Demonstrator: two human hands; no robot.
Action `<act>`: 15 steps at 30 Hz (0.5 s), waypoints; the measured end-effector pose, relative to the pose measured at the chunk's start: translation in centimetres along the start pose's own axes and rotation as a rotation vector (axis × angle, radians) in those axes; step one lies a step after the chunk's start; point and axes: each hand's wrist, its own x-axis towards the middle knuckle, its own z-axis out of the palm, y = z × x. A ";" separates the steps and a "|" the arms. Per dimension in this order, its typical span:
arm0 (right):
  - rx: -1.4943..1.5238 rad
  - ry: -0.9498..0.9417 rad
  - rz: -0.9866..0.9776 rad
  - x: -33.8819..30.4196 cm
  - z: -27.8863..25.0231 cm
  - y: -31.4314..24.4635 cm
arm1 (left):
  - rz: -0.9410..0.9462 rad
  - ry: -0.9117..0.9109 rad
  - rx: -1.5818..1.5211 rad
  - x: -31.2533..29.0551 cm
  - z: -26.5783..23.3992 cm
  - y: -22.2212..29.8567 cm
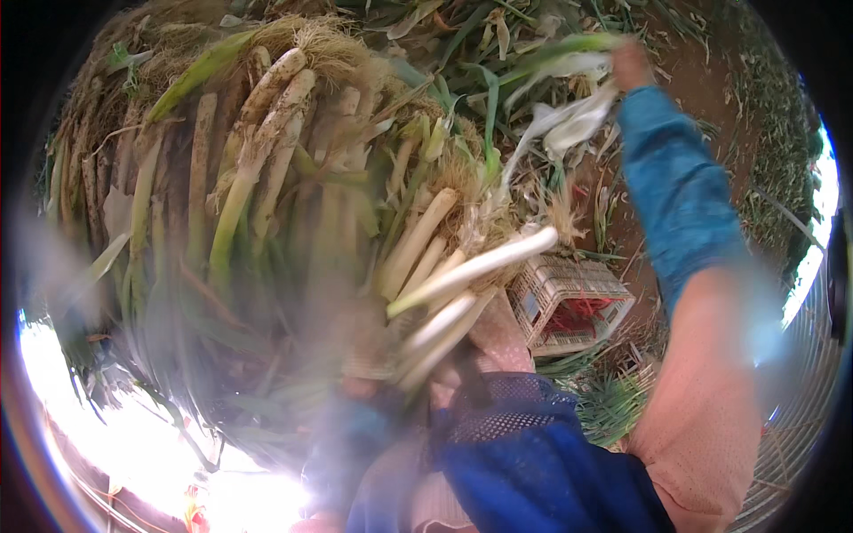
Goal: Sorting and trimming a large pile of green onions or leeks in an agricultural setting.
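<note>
My left hand [366, 342], hazy and blurred, is low in the middle. It is closed at the green end of a leek [484, 268], whose clean white stem points up and right. More white leek stems [442, 322] lie just below that one. At the upper right, my right arm is stretched far out in a blue sleeve. My right hand [631, 67], smeared by motion, is closed on stripped leek leaves [569, 64], green and papery white, which trail to its left. A large heap of soil-stained leeks [258, 151] with stringy roots fills the left side.
A pale plastic crate [582, 298] lies on its side right of centre, with red strands inside. Peeled skins and leaf scraps [498, 35] litter the brown soil [689, 67] at the top. Green leaves [613, 404] lie below the crate. Blue cloth [542, 462] covers my lap.
</note>
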 end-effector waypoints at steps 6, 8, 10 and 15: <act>0.281 -0.313 -0.146 -1.4 -14.3 -0.3 | 0.052 0.142 0.117 -0.5 1.0 -2.5; 0.157 -0.363 0.104 -2.6 -6.2 2.1 | 0.156 0.115 0.112 0.7 2.7 -1.7; 0.653 -0.846 0.003 -8.6 -4.3 -10.6 | 0.088 0.148 0.178 -0.1 1.5 -2.9; 0.653 -0.895 -0.506 -16.3 3.1 -19.0 | 0.052 0.082 -0.101 -1.1 -0.6 0.0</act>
